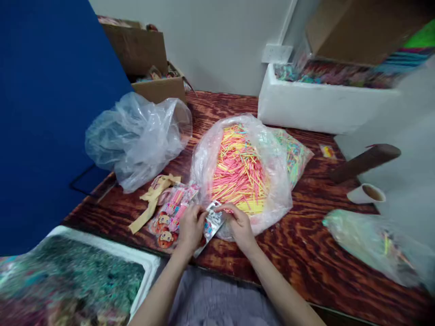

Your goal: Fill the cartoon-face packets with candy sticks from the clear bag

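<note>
My left hand [192,227] is closed, its fingers pinching the edge of a small silver printed packet [215,218]. At the packet's upper end, my right hand [238,225] is closed too; a bit of pink shows by its fingertips, too small to make out. Just beyond both hands lies an open clear plastic bag [277,190] full of thin pink and yellow sticks [239,170]. Left of my left hand are several pink printed packets [176,208] and packs with red-haired cartoon figures [165,237]. A cream-coloured strip [151,203] lies beside them.
A crumpled clear bag [142,136] and cardboard box [159,88] stand back left. Another stick bag [294,154] touches the open one. A white foam box [299,104] is back right; a cup [365,194] and plastic bag [370,240] lie right. A filled foam box [146,271] stands lower left.
</note>
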{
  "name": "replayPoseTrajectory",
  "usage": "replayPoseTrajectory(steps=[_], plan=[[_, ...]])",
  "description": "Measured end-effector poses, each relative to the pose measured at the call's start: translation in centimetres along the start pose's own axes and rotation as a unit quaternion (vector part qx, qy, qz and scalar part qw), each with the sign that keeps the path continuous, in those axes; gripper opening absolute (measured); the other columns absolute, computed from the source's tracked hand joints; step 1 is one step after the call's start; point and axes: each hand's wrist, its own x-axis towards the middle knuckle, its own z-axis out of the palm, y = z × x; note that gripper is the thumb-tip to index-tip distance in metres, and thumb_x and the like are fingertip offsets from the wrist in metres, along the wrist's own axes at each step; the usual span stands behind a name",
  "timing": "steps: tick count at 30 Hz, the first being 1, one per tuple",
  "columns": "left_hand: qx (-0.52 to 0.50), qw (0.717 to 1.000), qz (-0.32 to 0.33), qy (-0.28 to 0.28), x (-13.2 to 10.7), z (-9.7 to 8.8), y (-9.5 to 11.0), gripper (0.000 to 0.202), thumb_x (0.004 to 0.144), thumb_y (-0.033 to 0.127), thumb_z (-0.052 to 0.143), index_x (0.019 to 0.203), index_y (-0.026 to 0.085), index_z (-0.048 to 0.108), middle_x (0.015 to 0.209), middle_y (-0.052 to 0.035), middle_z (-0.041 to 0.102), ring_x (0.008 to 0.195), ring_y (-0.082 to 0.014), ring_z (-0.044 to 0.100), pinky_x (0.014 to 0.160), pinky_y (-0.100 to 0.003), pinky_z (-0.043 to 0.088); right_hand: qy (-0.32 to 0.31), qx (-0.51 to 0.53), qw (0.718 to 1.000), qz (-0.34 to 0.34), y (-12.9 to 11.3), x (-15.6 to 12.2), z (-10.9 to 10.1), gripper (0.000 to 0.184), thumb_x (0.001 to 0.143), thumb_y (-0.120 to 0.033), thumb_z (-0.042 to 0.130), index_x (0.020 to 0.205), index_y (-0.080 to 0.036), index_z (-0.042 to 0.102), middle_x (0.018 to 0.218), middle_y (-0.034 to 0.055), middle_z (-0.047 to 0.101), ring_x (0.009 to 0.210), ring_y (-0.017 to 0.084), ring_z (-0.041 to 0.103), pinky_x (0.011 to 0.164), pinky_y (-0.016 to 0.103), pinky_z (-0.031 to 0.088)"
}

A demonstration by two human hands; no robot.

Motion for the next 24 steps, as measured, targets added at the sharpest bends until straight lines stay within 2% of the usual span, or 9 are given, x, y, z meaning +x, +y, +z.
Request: replayPoseTrajectory(steps=[5, 10, 12, 15, 18, 20, 22, 24], plan=[[-0.006, 0.999, 0.037, 0.015, -0.4, 0.0, 0.1, 0.023, 0.094, 0.026, 0.046, 0.078, 0.019, 0.061, 0.077, -0.0027, 0.058, 0.076, -0.0181, 0.055, 0.070, -0.029, 0.040, 0.009, 0.000, 1.000, 0.006, -0.1, -0.2, 0.0, 0.018, 0.090, -0.020, 0.052, 0.092, -0.022, 0.070, 0.091, 0.0031, 0.070, 0.091, 0.019, 0.064, 0.086, 0.031, 0.046], [-0.001, 0.998, 0.052, 0.027, -0.6, -0.3, 0.0, 0.028, 0.096, 0.024, 0.039, 0.105, 0.021, 0.065, 0.086, -0.0041, 0.056, 0.079, -0.0181, 0.056, 0.070, -0.029, 0.043, 0.014, -0.006, 1.000, 0.022, -0.5, -0.5, -0.1, 0.016, 0.091, -0.023, 0.052, 0.089, -0.021, 0.068, 0.089, 0.0028, 0.069, 0.090, 0.019, 0.063, 0.085, 0.030, 0.046], [0.001, 0.998, 0.052, 0.045, -0.6, -0.4, 0.0, 0.028, 0.096, 0.024, 0.040, 0.109, 0.021, 0.064, 0.086, -0.0042, 0.057, 0.080, -0.0187, 0.056, 0.072, -0.030, 0.044, 0.017, -0.004, 0.999, 0.030, -0.4, -0.7, -0.1, 0.016, 0.091, -0.026, 0.052, 0.089, -0.021, 0.066, 0.086, 0.0025, 0.068, 0.088, 0.018, 0.063, 0.083, 0.029, 0.046], [-0.011, 0.996, 0.052, 0.070, -0.6, -0.7, 0.0, 0.021, 0.095, 0.026, 0.044, 0.097, 0.019, 0.064, 0.086, -0.0045, 0.059, 0.082, -0.0194, 0.057, 0.075, -0.031, 0.043, 0.022, -0.022, 0.998, 0.060, -0.3, -0.6, -1.0, 0.016, 0.093, -0.031, 0.049, 0.091, -0.020, 0.061, 0.076, -0.0002, 0.063, 0.074, 0.016, 0.061, 0.072, 0.026, 0.046], [-0.030, 0.996, 0.057, 0.069, -0.7, -1.2, 0.1, 0.020, 0.095, 0.026, 0.045, 0.087, 0.019, 0.061, 0.083, -0.0038, 0.059, 0.080, -0.0187, 0.057, 0.074, -0.030, 0.042, 0.034, -0.154, 0.984, 0.080, -0.5, 0.7, -3.6, 0.022, 0.094, -0.037, 0.045, 0.080, -0.021, 0.053, 0.066, -0.0028, 0.055, 0.060, 0.014, 0.054, 0.059, 0.024, 0.041], [-0.049, 0.996, 0.051, 0.061, -0.7, -1.6, 0.3, 0.019, 0.095, 0.026, 0.044, 0.086, 0.019, 0.060, 0.082, -0.0029, 0.059, 0.079, -0.0179, 0.057, 0.073, -0.029, 0.041, 0.037, -0.324, 0.942, 0.080, -0.8, 2.0, -5.7, 0.023, 0.094, -0.035, 0.044, 0.076, -0.021, 0.050, 0.066, -0.0016, 0.056, 0.062, 0.015, 0.055, 0.060, 0.025, 0.039], [-0.075, 0.995, 0.031, 0.050, -0.8, -1.9, 0.6, 0.019, 0.094, 0.028, 0.045, 0.084, 0.020, 0.059, 0.081, -0.0018, 0.058, 0.077, -0.0174, 0.056, 0.072, -0.028, 0.040, 0.005, -0.474, 0.874, 0.105, -1.1, 3.2, -7.0, 0.017, 0.094, -0.029, 0.044, 0.083, -0.021, 0.053, 0.073, 0.0022, 0.063, 0.069, 0.018, 0.061, 0.062, 0.026, 0.038], [-0.107, 0.994, 0.003, 0.037, -0.8, -2.1, 1.0, 0.021, 0.095, 0.031, 0.044, 0.082, 0.020, 0.057, 0.079, -0.0007, 0.056, 0.076, -0.0169, 0.054, 0.071, -0.027, 0.040, -0.044, -0.586, 0.798, 0.132, -1.2, 4.1, -7.1, 0.014, 0.094, -0.024, 0.043, 0.092, -0.019, 0.056, 0.081, 0.0067, 0.068, 0.076, 0.021, 0.065, 0.063, 0.027, 0.039]])
